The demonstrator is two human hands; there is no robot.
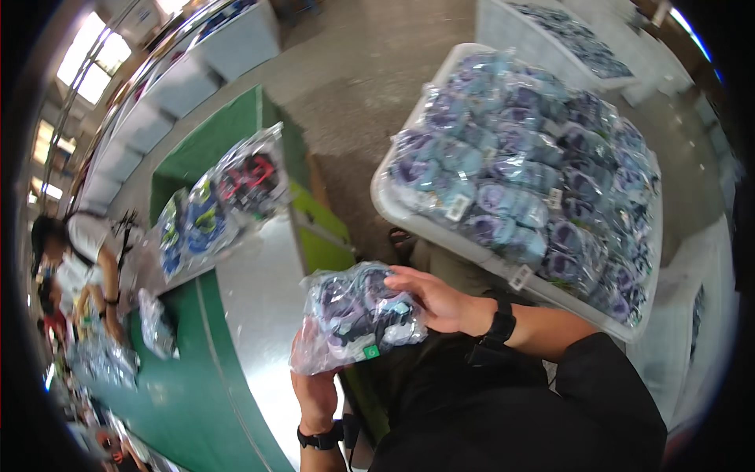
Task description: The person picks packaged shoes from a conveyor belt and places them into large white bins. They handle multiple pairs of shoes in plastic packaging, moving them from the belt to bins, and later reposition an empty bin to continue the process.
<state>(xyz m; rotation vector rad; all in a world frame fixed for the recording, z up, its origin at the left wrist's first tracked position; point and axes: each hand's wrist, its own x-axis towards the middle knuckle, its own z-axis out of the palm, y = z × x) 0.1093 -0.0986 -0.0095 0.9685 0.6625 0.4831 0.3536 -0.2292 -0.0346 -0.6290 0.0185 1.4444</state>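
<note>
Between my two hands is a clear plastic bag of shoes (358, 311), grey-purple and dark blue, with a small green sticker near its lower edge. My left hand (316, 393) grips the bag's lower left side, its fingers mostly hidden behind the plastic. At the upper right of the bag, my right hand (436, 299) closes on the edge, thumb and fingers on the wrap. Both wrists wear black straps. The bag is held over the near edge of a metal tabletop (255, 291).
A white bin (385, 193) piled with similar bagged purple and blue shoes stands at the right. Bagged blue and red-black shoes (252, 177) lie at the table's far end by a green box (259, 110). Another person (98, 267) handles bags beside the green belt (185, 385) at left.
</note>
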